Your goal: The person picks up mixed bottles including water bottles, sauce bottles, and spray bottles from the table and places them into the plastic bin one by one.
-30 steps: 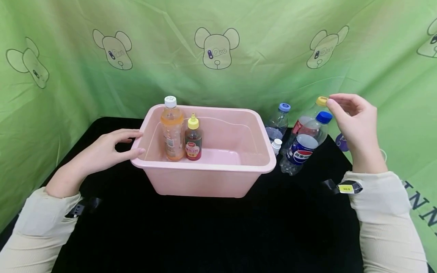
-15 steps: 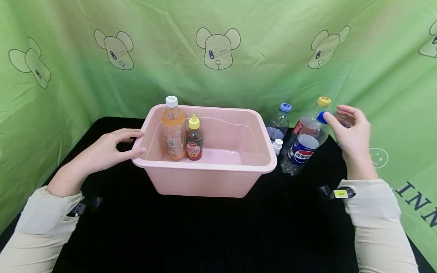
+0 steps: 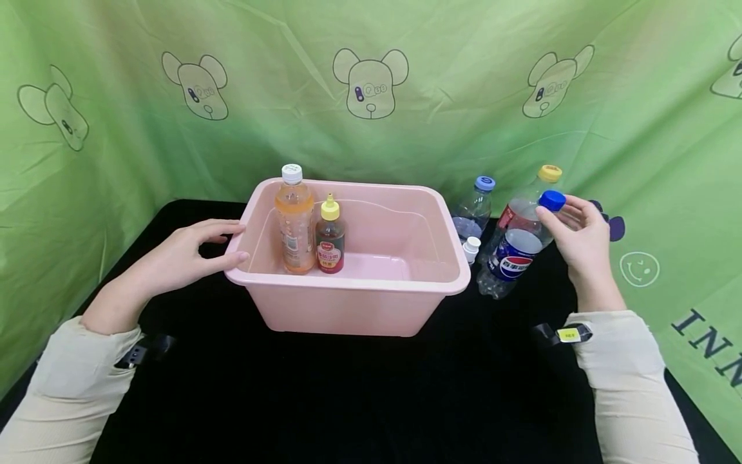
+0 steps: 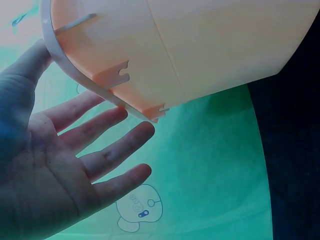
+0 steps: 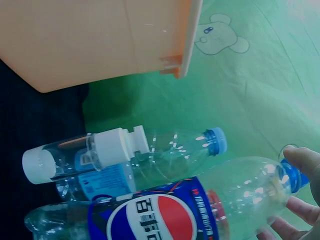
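My left hand (image 3: 180, 258) rests at the left rim of a pink plastic tub (image 3: 348, 303), thumb over the edge, with its outer fingers (image 4: 120, 155) straight and spread outside. Inside the tub, an orange drink bottle (image 3: 294, 225) with a white cap stands beside a small sauce bottle (image 3: 330, 238) with a yellow nozzle. At the right, my right hand (image 3: 585, 248) is at the neck of a clear Pepsi bottle (image 3: 513, 258). Its thumb (image 5: 302, 162) touches the blue cap; the fingers curve loosely behind the neck, with a gap showing in the right wrist view.
Right of the tub stand a yellow-capped bottle (image 3: 547, 177) behind the Pepsi bottle, a light-blue-capped bottle (image 3: 472, 209) and a small white-capped bottle (image 3: 471, 248). A black cloth (image 3: 348, 399) covers the table; a green curtain (image 3: 371, 148) hangs behind.
My right hand has moved from the yellow cap down and left to the blue-capped Pepsi bottle's neck. My left hand has stayed at the tub's rim, and the bottles have not moved.
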`<state>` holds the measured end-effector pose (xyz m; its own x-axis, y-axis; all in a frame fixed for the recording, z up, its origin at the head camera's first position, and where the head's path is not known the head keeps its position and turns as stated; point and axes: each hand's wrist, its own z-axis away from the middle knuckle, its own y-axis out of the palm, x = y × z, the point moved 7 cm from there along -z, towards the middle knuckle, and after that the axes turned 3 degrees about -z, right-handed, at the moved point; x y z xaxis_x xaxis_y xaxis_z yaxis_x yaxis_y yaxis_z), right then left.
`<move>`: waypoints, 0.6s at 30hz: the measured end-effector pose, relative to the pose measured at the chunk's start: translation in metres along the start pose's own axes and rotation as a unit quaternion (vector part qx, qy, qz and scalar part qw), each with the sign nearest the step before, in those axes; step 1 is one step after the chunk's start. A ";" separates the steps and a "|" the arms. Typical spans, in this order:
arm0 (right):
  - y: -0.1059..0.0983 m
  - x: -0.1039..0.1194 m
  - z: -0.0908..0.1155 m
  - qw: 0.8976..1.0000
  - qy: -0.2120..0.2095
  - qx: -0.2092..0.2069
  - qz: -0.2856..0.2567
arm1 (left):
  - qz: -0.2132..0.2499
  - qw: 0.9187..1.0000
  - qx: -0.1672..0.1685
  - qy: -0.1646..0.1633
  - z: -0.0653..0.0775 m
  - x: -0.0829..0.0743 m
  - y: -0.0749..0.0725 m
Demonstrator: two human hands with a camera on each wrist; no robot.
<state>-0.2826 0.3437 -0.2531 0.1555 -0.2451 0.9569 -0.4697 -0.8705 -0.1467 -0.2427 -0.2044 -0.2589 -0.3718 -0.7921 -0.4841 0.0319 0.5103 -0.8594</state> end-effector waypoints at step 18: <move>0.010 -0.007 0.000 0.999 -0.007 0.012 -0.053 | 0.004 1.000 0.007 -0.004 0.002 -0.002 0.000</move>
<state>-0.2887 0.3374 -0.2615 0.2147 -0.1576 0.9639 -0.4294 -0.9016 -0.0518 -0.2402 -0.2036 -0.2584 -0.3639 -0.7903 -0.4929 0.0478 0.5126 -0.8573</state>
